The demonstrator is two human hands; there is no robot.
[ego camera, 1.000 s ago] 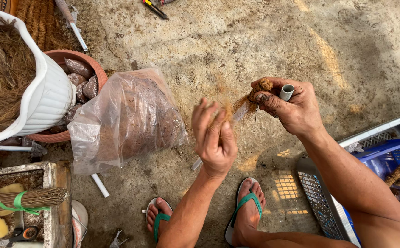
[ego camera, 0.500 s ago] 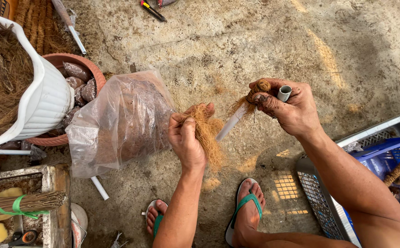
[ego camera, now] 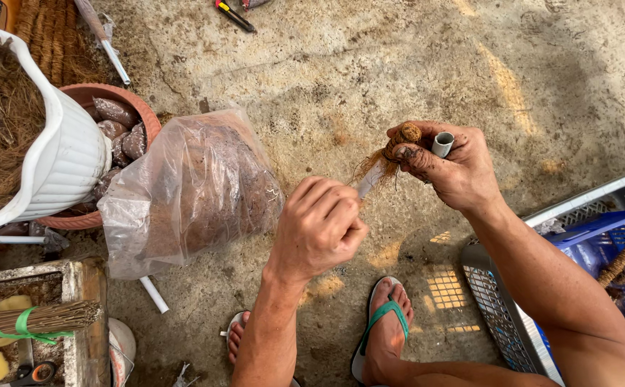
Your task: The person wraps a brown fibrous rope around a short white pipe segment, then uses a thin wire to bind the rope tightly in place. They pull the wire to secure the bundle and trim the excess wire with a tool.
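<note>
Leftmost, a white pot [ego camera: 68, 165] of dry fibre leans on a terracotta pot [ego camera: 115, 97]; beside it lies a clear plastic bag [ego camera: 190, 190] of brown husk. Centre, the left hand [ego camera: 319, 226] is fisted around a white tube [ego camera: 367, 183]. Right hand [ego camera: 448, 165] pinches the tube's fibre-wrapped upper end [ego camera: 391, 152].

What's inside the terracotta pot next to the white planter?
The terracotta pot holds dark brown husk-like chunks piled near its rim. The white planter leans over much of it, so the rest of its contents and its bottom are hidden.
</note>
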